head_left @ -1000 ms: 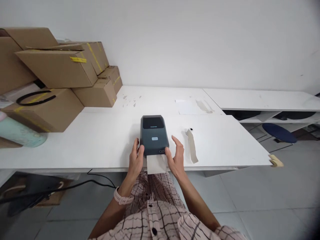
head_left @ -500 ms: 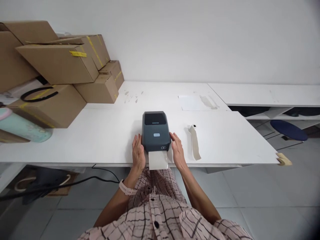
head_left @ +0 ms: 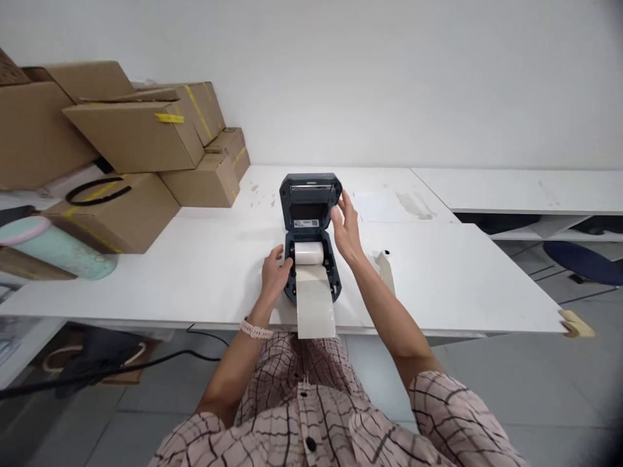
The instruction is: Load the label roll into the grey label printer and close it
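Observation:
A dark grey label printer [head_left: 288, 285] stands near the table's front edge, its lid [head_left: 311, 178] raised and tilted back. Inside sits a white label roll [head_left: 309, 253], from which a label strip [head_left: 315, 311] runs forward out of the printer and past the table edge. My left hand [head_left: 275, 274] rests against the left side of the base, fingers stretched and thumb at the rim. At the lid's right edge is my right hand [head_left: 347, 232], its thumb overlapping the front and its fingertips beside the edge.
A curled strip of backing paper [head_left: 386, 272] lies to the right of the printer. Cardboard boxes [head_left: 131, 136] are stacked at the left, with a mint bottle [head_left: 63, 250] before them. A blue stool [head_left: 581, 263] stands at the right; a black cable [head_left: 160, 358] hangs below.
The printer's lid has swung up and back, exposing the label roll. My right hand has moved up to the lid's edge, while my left hand stays at the printer's left side.

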Motion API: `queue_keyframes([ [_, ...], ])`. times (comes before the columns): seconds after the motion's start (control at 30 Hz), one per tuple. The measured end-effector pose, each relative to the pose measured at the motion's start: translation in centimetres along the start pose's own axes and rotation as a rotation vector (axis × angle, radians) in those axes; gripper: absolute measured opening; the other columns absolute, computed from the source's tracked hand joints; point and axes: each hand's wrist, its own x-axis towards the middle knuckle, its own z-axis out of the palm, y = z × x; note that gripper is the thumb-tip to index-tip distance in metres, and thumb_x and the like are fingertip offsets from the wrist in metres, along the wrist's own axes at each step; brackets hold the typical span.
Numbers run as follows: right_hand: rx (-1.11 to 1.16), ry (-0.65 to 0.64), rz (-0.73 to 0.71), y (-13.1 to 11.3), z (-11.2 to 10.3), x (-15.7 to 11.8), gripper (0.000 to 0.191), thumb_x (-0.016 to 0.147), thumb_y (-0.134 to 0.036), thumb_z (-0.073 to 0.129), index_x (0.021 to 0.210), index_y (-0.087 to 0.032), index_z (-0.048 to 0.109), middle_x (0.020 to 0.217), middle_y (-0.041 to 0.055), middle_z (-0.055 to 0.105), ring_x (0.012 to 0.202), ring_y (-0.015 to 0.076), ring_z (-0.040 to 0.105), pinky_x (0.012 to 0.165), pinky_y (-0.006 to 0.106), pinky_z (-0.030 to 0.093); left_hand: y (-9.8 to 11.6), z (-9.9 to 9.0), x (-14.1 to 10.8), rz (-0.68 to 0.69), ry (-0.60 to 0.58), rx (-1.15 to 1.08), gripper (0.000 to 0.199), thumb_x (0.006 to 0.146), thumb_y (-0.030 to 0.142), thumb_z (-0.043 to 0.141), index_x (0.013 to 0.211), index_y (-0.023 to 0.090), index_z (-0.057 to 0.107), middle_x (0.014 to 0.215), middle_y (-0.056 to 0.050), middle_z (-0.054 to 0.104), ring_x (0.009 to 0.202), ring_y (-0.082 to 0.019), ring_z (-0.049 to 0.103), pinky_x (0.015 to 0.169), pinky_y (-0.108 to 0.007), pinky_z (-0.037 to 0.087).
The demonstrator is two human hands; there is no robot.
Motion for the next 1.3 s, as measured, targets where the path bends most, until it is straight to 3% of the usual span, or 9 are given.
queue_keyframes([
  [0.17,-0.123,-0.068,-0.030,1.1,0.6,4.3,0.079,0.093,-0.071,0.043,0.157,-0.027,0.028,0.155,0.0129,0.044,0.146,0.0340,0.037,0.117,0.059,0.032,-1.1,0.5,0.9,-0.080,-0.020,0.007,0.046,0.078,0.023,0.064,0.125,0.020,0.064,0.125,-0.011,0.068,0.102,-0.023,0.065,0.085,-0.033,0.052],
  [0.33,-0.390,-0.159,-0.200,0.0,-2.1,3.2,0.056,0.095,-0.049,0.051,0.144,-0.022,0.050,0.146,0.0120,0.056,0.138,0.0346,0.046,0.112,0.054,0.040,-0.7,0.9,2.1,-0.079,-0.051,0.089,0.052,0.071,0.016,0.064,0.124,0.019,0.064,0.119,-0.011,0.070,0.097,-0.024,0.067,0.083,-0.034,0.052],
  [0.43,-0.533,-0.450,-0.225,-0.6,-1.9,1.5,0.047,0.093,-0.034,0.056,0.139,-0.022,0.054,0.138,0.0099,0.064,0.126,0.0319,0.057,0.105,0.047,0.047,-0.6,1.4,2.4,-0.039,-0.051,0.099,0.056,0.069,0.010,0.060,0.125,0.017,0.063,0.121,-0.012,0.071,0.107,-0.026,0.066,0.091,-0.036,0.051],
  [0.57,-0.762,-0.982,-0.117,-0.1,1.6,0.8,0.078,0.084,-0.033,0.069,0.154,-0.023,0.036,0.140,0.0157,0.062,0.126,0.0362,0.060,0.100,0.045,0.048,-0.7,1.7,2.5,0.005,-0.039,0.154,0.058,0.068,0.007,0.057,0.125,0.017,0.065,0.120,-0.011,0.073,0.111,-0.028,0.066,0.096,-0.037,0.049],
  [0.67,-0.859,-1.118,-0.067,0.5,4.0,1.2,0.095,0.075,-0.039,0.077,0.155,-0.018,0.031,0.142,0.0220,0.058,0.129,0.0416,0.057,0.103,0.048,0.045,-0.8,1.6,2.5,0.023,-0.040,0.144,0.059,0.067,0.004,0.056,0.124,0.018,0.067,0.119,-0.010,0.074,0.111,-0.027,0.067,0.097,-0.036,0.049],
  [0.87,-0.608,-1.143,-0.075,1.0,2.9,2.5,0.105,0.067,-0.042,0.082,0.155,-0.021,0.030,0.147,0.0177,0.054,0.131,0.0386,0.055,0.106,0.048,0.045,-0.7,1.5,2.5,0.029,-0.032,0.148,0.059,0.067,0.004,0.057,0.123,0.018,0.068,0.117,-0.009,0.075,0.112,-0.028,0.067,0.097,-0.036,0.050],
  [1.0,-0.190,-1.103,-0.164,-0.1,-2.4,3.1,0.101,0.069,-0.043,0.082,0.155,-0.027,0.032,0.156,0.0111,0.045,0.138,0.0324,0.049,0.111,0.044,0.043,-0.6,1.4,2.3,0.045,-0.050,0.149,0.061,0.068,0.005,0.055,0.126,0.018,0.067,0.121,-0.009,0.074,0.115,-0.028,0.066,0.099,-0.037,0.049],
  [1.13,-0.070,-0.973,-0.150,-0.4,-9.1,3.7,0.089,0.073,-0.039,0.080,0.151,-0.029,0.039,0.153,0.0081,0.047,0.137,0.0311,0.049,0.111,0.043,0.042,-0.8,1.4,2.1,0.027,-0.052,0.131,0.063,0.070,0.008,0.053,0.131,0.017,0.064,0.125,-0.010,0.072,0.115,-0.028,0.066,0.099,-0.038,0.049],
  [1.3,-0.181,-0.747,0.067,4.9,-12.6,4.3,0.066,0.069,-0.026,0.075,0.132,-0.026,0.055,0.138,0.0079,0.059,0.120,0.0300,0.059,0.102,0.044,0.049,-1.1,1.6,2.2,0.020,-0.039,0.112,0.064,0.069,0.008,0.053,0.131,0.017,0.064,0.125,-0.009,0.072,0.113,-0.027,0.067,0.098,-0.036,0.050],
])
